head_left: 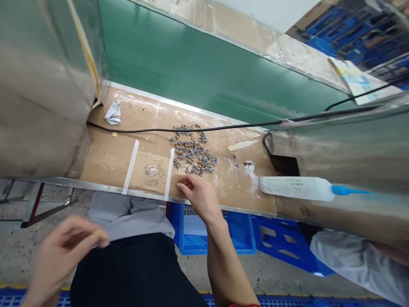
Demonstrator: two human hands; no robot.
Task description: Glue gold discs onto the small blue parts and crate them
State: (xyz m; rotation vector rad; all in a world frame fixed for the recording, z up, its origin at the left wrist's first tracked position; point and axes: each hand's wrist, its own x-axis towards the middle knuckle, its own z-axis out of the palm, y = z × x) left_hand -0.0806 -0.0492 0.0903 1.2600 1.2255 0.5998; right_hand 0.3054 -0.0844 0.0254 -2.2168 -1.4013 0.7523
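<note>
Small parts [191, 150] lie clustered; hands [204, 197] [62, 253] curled, left blurred; cannot tell if gripping.

Both hands ungloved. Black garment [134, 273], plain front, between left grip [65, 249] and right grip [203, 194]. Light-grey trousers [128, 217], creased, right of left grip. Red edging [244, 305] behind right grip: hem or band, unclear.

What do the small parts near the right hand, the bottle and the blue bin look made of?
Small parts: probably shiny metal with blue plastic or coating, from brassy glints. Bottle: likely plastic, translucent, from its cloudy wall. Blue bin: apparently smooth plastic, from its even colour.
</note>
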